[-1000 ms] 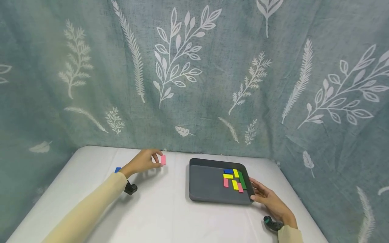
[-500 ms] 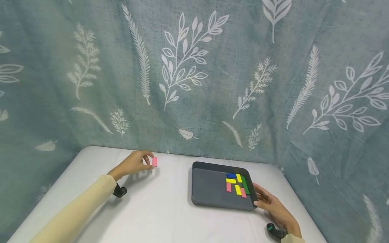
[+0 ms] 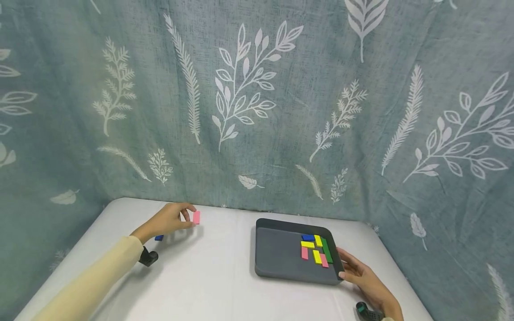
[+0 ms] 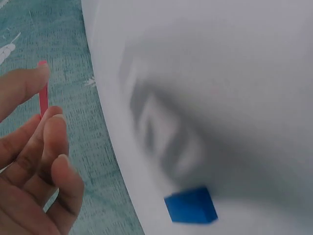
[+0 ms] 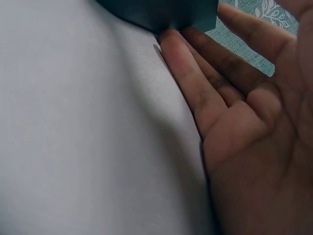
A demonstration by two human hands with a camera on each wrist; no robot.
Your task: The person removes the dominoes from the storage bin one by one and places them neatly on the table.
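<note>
Slippage worries me: at eight o'clock, left hand (image 3: 169,218) pinches pink block (image 3: 196,217) by its ends alone; at four, right hand (image 3: 367,281), fingers extended, touches tray (image 3: 277,252).

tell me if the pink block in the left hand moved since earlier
Yes. In the head view, the pink block pinched in the left hand has moved left, farther from the white leaf printed on the curtain, up and right.

Leafy cloth (image 3: 257,129) behind white table (image 3: 225,272)
</note>
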